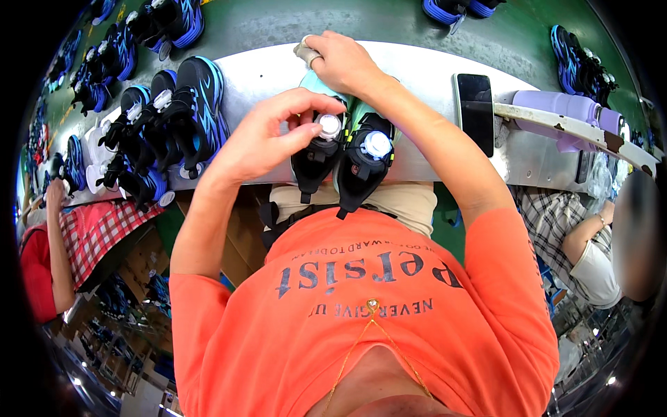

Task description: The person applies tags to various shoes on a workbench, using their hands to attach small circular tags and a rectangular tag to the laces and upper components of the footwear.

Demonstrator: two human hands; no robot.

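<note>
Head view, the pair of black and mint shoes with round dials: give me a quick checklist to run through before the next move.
1. Left hand on the dial of the left shoe: ok, its fingertips pinch the white dial.
2. Right hand placed: ok, it rests at the toe end of the pair, on the far side of the grey bench.
3. Right shoe dial free: ok, nothing touches it.
4. Shoes seated on the bench: not ok, their heels hang over the near edge.
5. Dial tension: cannot tell.
6. Phone out of the way: ok, it lies apart, to the right.
</note>
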